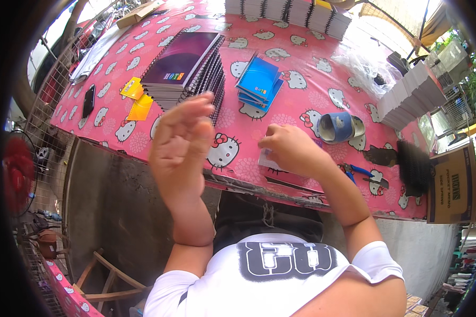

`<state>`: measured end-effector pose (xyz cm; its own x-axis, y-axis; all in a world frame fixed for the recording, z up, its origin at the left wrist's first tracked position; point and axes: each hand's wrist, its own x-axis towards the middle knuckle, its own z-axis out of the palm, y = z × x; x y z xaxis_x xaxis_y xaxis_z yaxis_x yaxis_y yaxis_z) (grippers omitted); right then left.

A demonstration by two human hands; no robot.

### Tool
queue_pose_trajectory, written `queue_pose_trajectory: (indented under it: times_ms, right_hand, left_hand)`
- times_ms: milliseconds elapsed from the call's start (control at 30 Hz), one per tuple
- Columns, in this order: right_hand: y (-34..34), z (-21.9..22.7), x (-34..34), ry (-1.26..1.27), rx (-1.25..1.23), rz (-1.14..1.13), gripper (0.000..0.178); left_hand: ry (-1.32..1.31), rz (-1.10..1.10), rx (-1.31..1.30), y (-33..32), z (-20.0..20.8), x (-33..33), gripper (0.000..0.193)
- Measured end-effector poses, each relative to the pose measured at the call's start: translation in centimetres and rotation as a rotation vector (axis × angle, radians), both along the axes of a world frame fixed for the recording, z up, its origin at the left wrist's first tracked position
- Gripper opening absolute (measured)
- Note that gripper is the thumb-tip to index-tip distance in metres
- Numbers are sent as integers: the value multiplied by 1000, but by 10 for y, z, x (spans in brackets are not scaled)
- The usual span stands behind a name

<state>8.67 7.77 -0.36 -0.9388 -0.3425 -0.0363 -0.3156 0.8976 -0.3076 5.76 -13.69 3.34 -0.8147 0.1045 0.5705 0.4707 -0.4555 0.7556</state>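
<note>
My left hand [182, 145] is raised near the table's front edge, palm turned inward, fingers bent a little and holding nothing. Behind it stands a tall stack of purple-covered spiral notebooks [182, 61], partly hidden by my fingertips. My right hand [293, 150] is low over the table with its fingers curled down at a small pale sheet or pad [264, 158]. Most of that item is covered, so its kind is unclear. Beyond my right hand lies a small pile of blue pocket notebooks [259, 79]. Two little yellow notebooks [139, 107] rest left of the purple stack.
Right of my right hand are a blue roll-shaped item [334, 128], blue-handled pliers [360, 170] and a black bundle [413, 166]. A cardboard box [452, 185] stands at the right edge. Paper stacks [410, 98] sit far right; a phone [89, 101] lies left.
</note>
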Motion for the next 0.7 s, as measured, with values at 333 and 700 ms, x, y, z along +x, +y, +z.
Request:
queue_pose_trajectory:
  times_ms: [333,700]
  right_hand:
    - [-14,-8,7,115,90,-38,31]
    - [-7,1,6,50,14,-25,29]
  left_hand:
    - [-368,-217,-123,23,-37,10,23]
    - [-459,-235,-131,26,-61,8,22]
